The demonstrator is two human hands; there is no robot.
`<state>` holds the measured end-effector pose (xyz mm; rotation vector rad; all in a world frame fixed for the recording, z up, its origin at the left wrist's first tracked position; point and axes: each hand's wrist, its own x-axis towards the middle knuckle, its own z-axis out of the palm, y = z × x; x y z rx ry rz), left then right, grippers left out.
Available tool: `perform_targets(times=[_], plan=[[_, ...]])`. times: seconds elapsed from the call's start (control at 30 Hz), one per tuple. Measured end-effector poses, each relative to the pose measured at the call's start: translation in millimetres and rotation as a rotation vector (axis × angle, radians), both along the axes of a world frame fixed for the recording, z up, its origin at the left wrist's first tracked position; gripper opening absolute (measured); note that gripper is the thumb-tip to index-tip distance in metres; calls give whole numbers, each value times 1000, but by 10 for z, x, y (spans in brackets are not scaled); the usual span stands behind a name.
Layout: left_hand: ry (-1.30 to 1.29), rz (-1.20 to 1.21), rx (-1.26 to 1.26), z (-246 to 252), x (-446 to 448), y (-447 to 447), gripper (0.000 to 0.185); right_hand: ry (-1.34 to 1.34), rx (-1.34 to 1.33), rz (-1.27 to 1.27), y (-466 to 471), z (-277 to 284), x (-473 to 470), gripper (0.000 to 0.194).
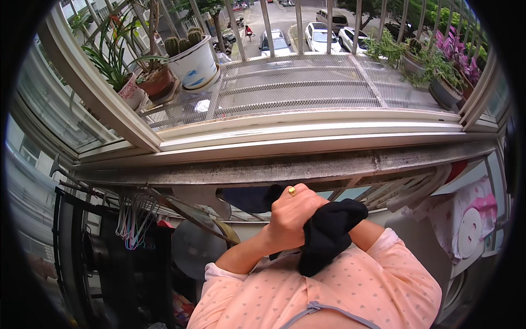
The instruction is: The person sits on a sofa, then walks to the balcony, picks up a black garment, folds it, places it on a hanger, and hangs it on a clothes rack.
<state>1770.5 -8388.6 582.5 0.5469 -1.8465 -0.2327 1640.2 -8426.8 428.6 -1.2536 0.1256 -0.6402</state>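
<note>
My left hand (289,214), with a gold ring on one finger, is clenched around a bunched black cloth (331,234) in front of my chest. Part of the cloth hangs down against my pink heart-patterned top (361,283). Another dark bit of fabric (274,195) shows beyond my knuckles. From the other side my right forearm (367,234) reaches in behind the black cloth. The cloth and the left hand cover my right hand, so its grip is hidden.
A stone ledge (254,170) and an open sliding window frame (312,123) lie ahead. Outside, potted cacti (191,61) and other plants stand on a mesh-covered rack (296,84). Wire hangers (135,218) hang beside a black rack (111,255) at left. A floral cover (450,209) is at right.
</note>
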Motion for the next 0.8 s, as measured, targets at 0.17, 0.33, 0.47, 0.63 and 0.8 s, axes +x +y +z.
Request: perform_targets(times=[0.17,0.33,0.47,0.63,0.8], plan=[[45,149,5,69,-34,189,17,5,84,95,-75,-224,36,35],[120,216,157,8,44,494,11,125,-183,-44,76,370,-313,52],[-100,701,-16,-111,11,746,13,-94,-75,-45,302,378,-651,83],[700,695,322,-252,-185,976,6,-30,-436,94,524,302,-882,109],[998,506,345,-429,-121,1244,30,141,-757,54,683,227,-870,113]])
